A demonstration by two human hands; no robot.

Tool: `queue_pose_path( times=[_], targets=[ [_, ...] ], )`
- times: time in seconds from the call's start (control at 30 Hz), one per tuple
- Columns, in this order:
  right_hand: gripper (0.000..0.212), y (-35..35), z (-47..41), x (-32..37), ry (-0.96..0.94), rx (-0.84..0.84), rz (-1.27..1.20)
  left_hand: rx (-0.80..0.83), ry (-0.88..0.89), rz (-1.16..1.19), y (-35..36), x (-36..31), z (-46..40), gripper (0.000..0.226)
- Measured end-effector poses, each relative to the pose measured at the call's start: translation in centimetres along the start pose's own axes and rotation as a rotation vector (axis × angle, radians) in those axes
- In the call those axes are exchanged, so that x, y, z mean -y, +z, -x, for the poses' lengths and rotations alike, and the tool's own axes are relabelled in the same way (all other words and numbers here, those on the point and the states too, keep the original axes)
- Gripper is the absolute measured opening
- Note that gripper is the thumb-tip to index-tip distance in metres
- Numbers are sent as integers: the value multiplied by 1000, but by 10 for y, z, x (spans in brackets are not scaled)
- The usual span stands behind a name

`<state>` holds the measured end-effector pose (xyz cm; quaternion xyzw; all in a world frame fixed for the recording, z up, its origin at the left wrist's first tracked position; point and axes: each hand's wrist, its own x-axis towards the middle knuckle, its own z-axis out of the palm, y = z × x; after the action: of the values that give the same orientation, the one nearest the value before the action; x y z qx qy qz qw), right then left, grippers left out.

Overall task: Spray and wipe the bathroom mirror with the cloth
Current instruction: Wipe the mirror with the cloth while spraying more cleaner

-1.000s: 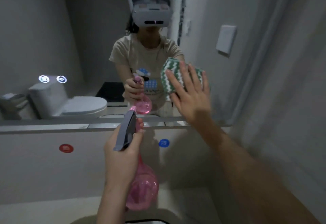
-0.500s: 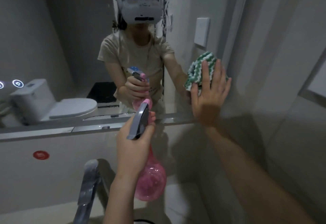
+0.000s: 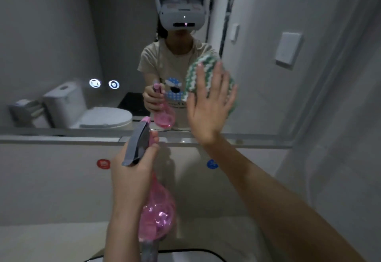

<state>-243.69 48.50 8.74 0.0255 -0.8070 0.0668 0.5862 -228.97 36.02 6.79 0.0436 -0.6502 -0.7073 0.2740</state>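
Observation:
The bathroom mirror (image 3: 61,45) fills the upper left of the view and ends at a ledge. My right hand (image 3: 210,107) lies flat with fingers spread, pressing a green-and-white zigzag cloth (image 3: 198,70) against the glass near the mirror's lower right. My left hand (image 3: 134,169) grips a pink spray bottle (image 3: 158,214) by its grey trigger head, held upright below the mirror's lower edge, nozzle towards the glass. The reflection shows a person with a headset, the bottle and the cloth.
A ledge (image 3: 61,138) runs under the mirror, with a red sticker (image 3: 103,163) and a blue sticker (image 3: 212,163) on the wall below. A basin rim (image 3: 185,252) shows at the bottom. A white wall plate (image 3: 288,49) is mounted on the right wall.
My right hand has slid the cloth left from the mirror's right edge and slightly up. The view has swung back left; the left hand keeps the bottle in about the same pose.

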Motion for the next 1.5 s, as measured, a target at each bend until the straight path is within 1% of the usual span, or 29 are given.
queue_pose_path(
  times=[0.03,0.07,0.17,0.2,0.27,0.3,0.43,0.47,0.57,0.6,0.63,0.7,0.83,0.87,0.93,1.0,1.13,1.2,1.27,1.4,1.5],
  targets=[
    [49,1,2,16,-81,25,4,-13,8,4,-9,-3,-3,5],
    [50,2,4,31,-170,50,9,-31,16,1,-18,-5,-5,8],
    [60,7,13,66,-410,111,44,-61,40,-18,-37,-5,-11,42],
    [61,8,15,72,-456,117,56,-64,44,-25,-41,-5,-11,41],
    [60,9,14,72,-498,100,58,-85,50,-45,-46,-3,-12,26],
    [59,8,11,68,-522,82,53,-96,54,-52,-45,-2,-12,24],
    [53,-1,-1,35,-635,71,52,-54,54,-49,-22,-5,-4,30],
    [53,-5,-4,22,-624,72,50,-31,51,-47,-13,-6,0,28],
    [51,-16,-17,-31,-536,58,61,40,54,-68,20,-9,13,10],
    [53,-20,-21,-52,-510,64,72,58,49,-73,32,-10,17,9],
    [55,-23,-25,-73,-489,71,81,72,44,-69,44,-11,20,12],
    [60,-29,-29,-114,-438,73,99,101,40,-58,68,-12,27,9],
    [58,-40,-34,-187,-242,80,127,149,72,-53,111,-14,40,26],
    [58,-42,-33,-201,-177,89,126,160,83,-58,120,-14,44,28],
    [58,-45,-29,-223,-55,82,131,174,109,-79,134,-14,51,26],
    [57,-45,-23,-233,20,42,130,187,111,-102,142,-14,56,24],
    [55,-40,-20,-219,142,7,80,193,100,-98,141,-11,57,11],
    [55,-37,-22,-198,262,3,52,177,104,-97,134,-10,55,15],
    [56,-37,-26,-174,319,7,18,162,103,-102,125,-8,51,20],
    [57,-39,-43,-122,172,49,-26,132,71,-51,99,-9,39,12],
    [58,-37,-54,-76,-6,74,-15,77,44,11,71,-15,32,22]
  ],
)
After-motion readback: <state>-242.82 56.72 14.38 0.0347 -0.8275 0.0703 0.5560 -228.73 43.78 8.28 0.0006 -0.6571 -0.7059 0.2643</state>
